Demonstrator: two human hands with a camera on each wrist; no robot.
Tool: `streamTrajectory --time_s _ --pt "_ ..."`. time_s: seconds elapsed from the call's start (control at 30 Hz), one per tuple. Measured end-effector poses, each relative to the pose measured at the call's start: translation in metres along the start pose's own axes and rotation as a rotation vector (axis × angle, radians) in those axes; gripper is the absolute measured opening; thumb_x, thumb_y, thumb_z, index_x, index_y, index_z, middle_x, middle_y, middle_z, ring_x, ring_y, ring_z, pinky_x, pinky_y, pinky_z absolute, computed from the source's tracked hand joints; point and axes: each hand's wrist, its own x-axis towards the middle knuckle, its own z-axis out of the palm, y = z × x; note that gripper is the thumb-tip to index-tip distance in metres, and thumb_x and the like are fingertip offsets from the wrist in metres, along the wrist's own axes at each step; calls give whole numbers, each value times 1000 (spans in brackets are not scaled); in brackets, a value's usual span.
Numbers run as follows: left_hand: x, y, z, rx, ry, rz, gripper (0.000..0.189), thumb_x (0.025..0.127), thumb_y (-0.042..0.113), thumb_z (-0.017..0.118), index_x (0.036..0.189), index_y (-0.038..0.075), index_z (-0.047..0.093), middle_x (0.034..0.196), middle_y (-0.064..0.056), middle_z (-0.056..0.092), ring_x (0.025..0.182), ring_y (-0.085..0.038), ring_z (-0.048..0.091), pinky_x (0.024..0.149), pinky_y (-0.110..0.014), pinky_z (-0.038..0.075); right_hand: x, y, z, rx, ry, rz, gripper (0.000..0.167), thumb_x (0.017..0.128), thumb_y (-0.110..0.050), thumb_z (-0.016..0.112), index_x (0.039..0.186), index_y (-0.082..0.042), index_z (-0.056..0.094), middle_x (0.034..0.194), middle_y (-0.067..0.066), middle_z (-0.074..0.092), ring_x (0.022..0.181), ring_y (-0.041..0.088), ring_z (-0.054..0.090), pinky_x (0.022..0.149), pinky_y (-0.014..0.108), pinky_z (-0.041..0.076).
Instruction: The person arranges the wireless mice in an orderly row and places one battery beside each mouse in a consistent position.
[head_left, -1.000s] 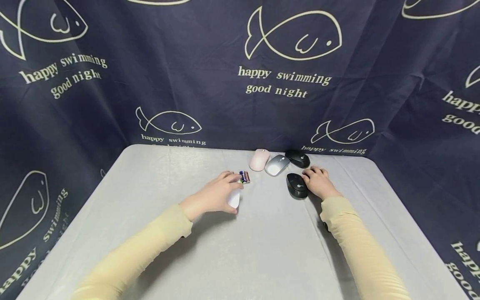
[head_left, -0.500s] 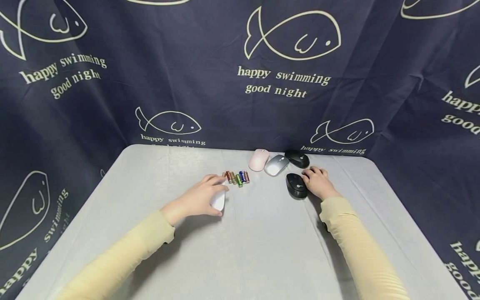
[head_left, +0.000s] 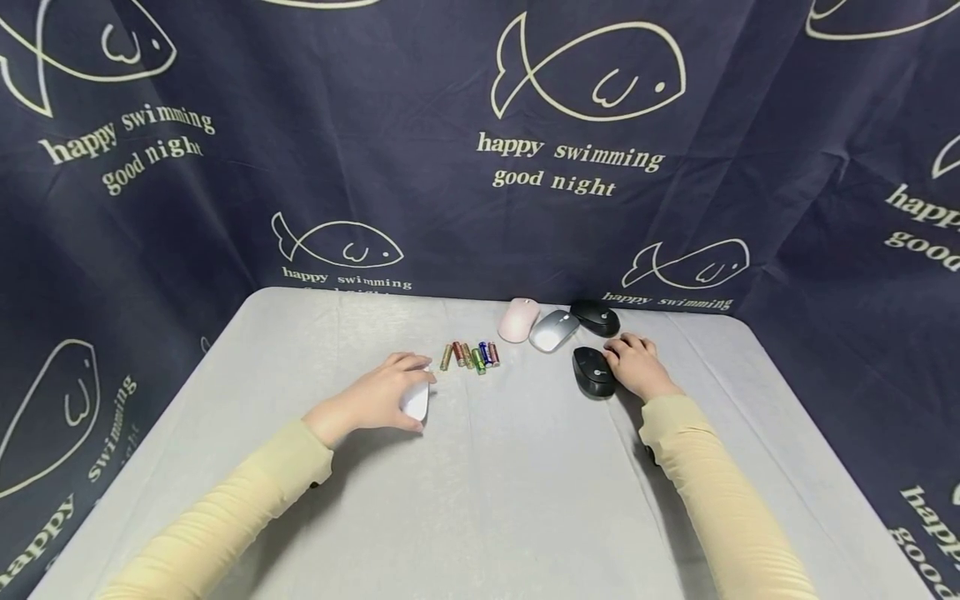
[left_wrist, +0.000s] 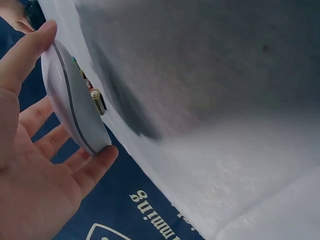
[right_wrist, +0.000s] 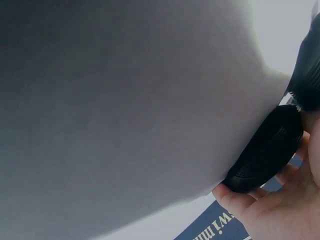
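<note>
My left hand [head_left: 378,390] grips a white computer mouse [head_left: 416,402], thumb on one side and fingers on the other. In the left wrist view this white mouse [left_wrist: 75,100] shows its grey edge line. Further right, my right hand [head_left: 637,362] stays beside a black mouse [head_left: 594,372]. The right wrist view has my fingers curled around a black mouse [right_wrist: 265,150], with another dark mouse [right_wrist: 306,70] close by. From the head view I cannot tell which mouse the right hand holds.
Several coloured batteries [head_left: 470,357] lie in a row beyond and right of the left hand. A pink mouse [head_left: 519,320], a silver mouse [head_left: 554,331] and a black mouse [head_left: 595,317] sit near the far edge of the grey table [head_left: 487,517]. Dark blue curtains [head_left: 435,125] surround it.
My left hand has moved left with the white mouse, so the batteries that it partly hid now show fully. The right hand and the other mice are unchanged.
</note>
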Motion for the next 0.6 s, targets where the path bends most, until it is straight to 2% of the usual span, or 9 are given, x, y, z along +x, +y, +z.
streamTrajectory --time_s 0.2,0.6 --pt "1 -5 1 -16 -44 11 69 62 35 85 121 9 61 141 -16 45 128 -39 38 100 -51 43 0 1 1 2 6 4 33 98 -20 42 120 1 56 132 32 43 129 44 32 109 56 19" --pt "3 -10 7 -31 -86 -4 66 64 33 84 121 10 61 141 -18 44 130 -42 36 101 -52 41 0 4 2 0 13 -9 33 98 -20 42 119 1 56 131 31 44 129 42 33 109 55 18"
